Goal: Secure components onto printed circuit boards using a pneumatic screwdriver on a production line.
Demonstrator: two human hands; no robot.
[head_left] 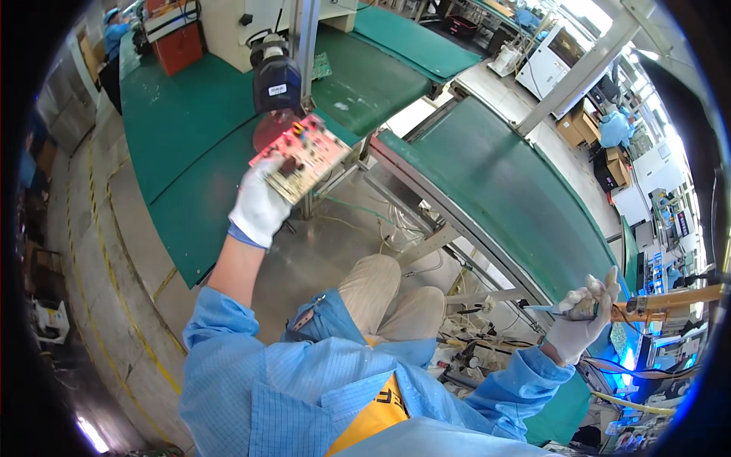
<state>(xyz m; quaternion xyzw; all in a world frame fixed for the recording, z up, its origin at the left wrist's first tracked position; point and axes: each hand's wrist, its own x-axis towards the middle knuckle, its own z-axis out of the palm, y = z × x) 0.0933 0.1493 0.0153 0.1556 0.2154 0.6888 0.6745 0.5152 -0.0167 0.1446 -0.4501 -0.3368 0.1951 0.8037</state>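
Note:
My left hand (261, 202), in a white glove, grips a circuit board (308, 160) by its near left edge. The board is tilted, and dark components stand on its face. Red light falls on it from a dark scanner (276, 84) mounted on a metal post, just beyond the board and apart from it. Far to the right, my gloved right hand (582, 324) is raised beside the conveyor, its fingers curled round a slim tool with a pale blue end (542, 308). The tool's exact kind is too small to make out.
A green conveyor belt (487, 190) runs from the middle to the right. At the left stands a green-topped bench (183, 152) with a red bin (177, 53). Another circuit board (321, 66) lies behind the post. Cables hang below the conveyor. Co-workers in blue are far off.

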